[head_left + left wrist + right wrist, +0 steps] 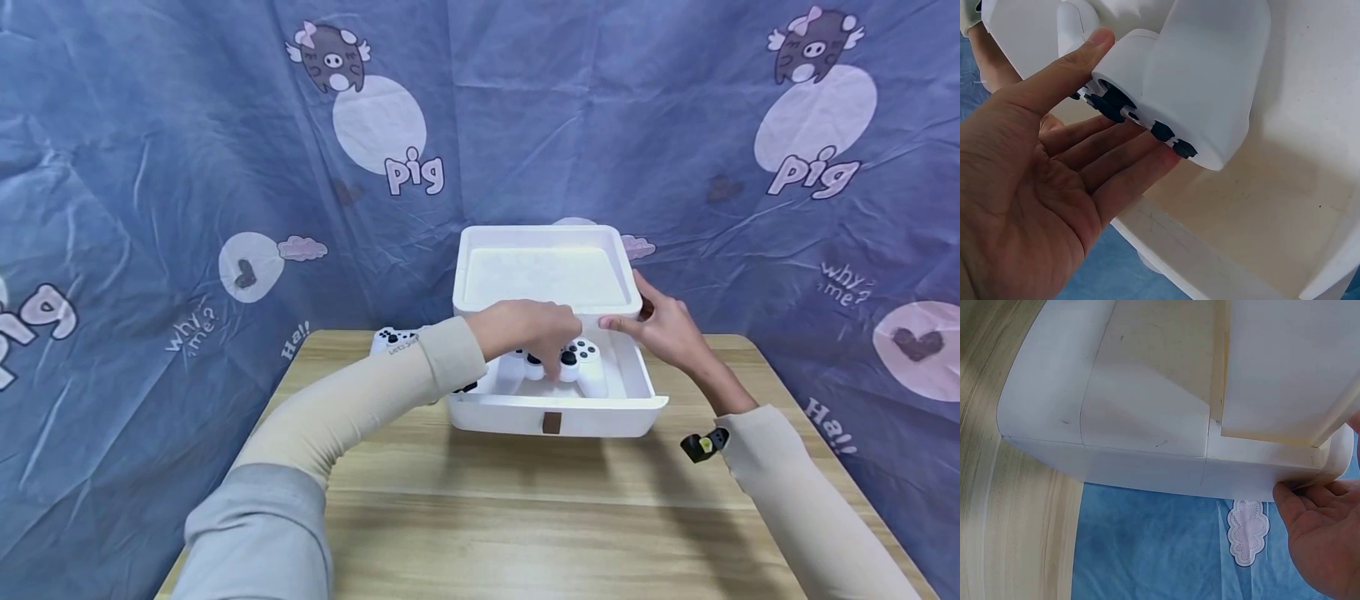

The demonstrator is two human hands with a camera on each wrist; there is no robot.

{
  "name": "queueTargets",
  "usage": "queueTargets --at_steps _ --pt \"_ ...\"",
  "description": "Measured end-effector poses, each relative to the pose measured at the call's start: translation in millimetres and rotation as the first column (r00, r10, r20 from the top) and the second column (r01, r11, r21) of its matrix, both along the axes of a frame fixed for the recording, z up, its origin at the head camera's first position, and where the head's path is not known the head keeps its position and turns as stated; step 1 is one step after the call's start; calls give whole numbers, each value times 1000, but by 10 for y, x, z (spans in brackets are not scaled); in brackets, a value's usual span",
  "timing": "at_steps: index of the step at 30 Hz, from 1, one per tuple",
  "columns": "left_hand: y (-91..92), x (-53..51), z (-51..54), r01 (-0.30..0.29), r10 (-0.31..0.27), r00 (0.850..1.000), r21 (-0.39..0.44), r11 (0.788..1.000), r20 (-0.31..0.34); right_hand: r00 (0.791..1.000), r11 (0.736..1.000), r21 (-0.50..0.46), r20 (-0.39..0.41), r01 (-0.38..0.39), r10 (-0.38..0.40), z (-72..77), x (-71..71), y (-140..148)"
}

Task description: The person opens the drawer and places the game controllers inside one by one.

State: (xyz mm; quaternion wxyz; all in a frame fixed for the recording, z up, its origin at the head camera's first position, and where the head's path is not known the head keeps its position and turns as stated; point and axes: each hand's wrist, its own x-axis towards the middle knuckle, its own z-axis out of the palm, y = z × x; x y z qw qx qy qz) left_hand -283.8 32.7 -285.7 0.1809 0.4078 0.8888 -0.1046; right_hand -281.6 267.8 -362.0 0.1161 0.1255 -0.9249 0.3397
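A white game controller (591,367) with black sticks and buttons lies in the pulled-out drawer (502,410) of a white storage box (551,283). My left hand (536,327) reaches down over it. Seen from the left wrist, the thumb of that hand (1041,162) is on one side of the controller (1210,69) and its fingers are on the other, near the sticks. My right hand (663,329) grips the right side of the box, thumb at the front. In the right wrist view, its fingertips touch the box wall (1147,464) near a corner.
A second white controller (390,338) lies on the wooden table (480,517), left of the box and partly hidden by my left sleeve. The drawer front carries a brown pull tab (551,423). A blue printed cloth (517,108) hangs behind the table and along its sides.
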Motion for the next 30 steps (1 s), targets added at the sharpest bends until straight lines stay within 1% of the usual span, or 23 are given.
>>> queueTargets --at_steps 6,11,13,16,19,22,25,27,30 --pt "10 10 21 -24 24 999 -19 1000 29 1000 1000 -2 2 -2 2 -4 8 -6" --pt "-14 26 91 -50 54 995 -49 998 84 1000 1000 -1 -1 -4 4 -10 11 -7" --pt "-37 42 127 -53 57 994 -39 998 95 1000 1000 0 -6 -5 5 -8 10 -7" --pt "-83 71 180 -35 35 995 3 999 96 1000 1000 2 -18 -5 5 -7 5 -1" --pt "-126 101 217 -17 13 997 57 998 82 1000 1000 3 -19 -4 4 -9 -1 6" --pt "-176 143 244 -15 7 998 133 991 63 1000 1000 6 -15 -1 1 -17 0 8" --pt "-235 216 271 -8 7 1000 215 977 8 1000 1000 6 -15 2 -2 -24 6 7" --pt "-281 287 288 -10 18 999 266 964 -30 1000 1000 2 -20 2 -2 -27 5 7" --pt "-360 409 313 1 35 994 335 942 -102 1000 1000 -5 -27 -2 2 -26 3 8"
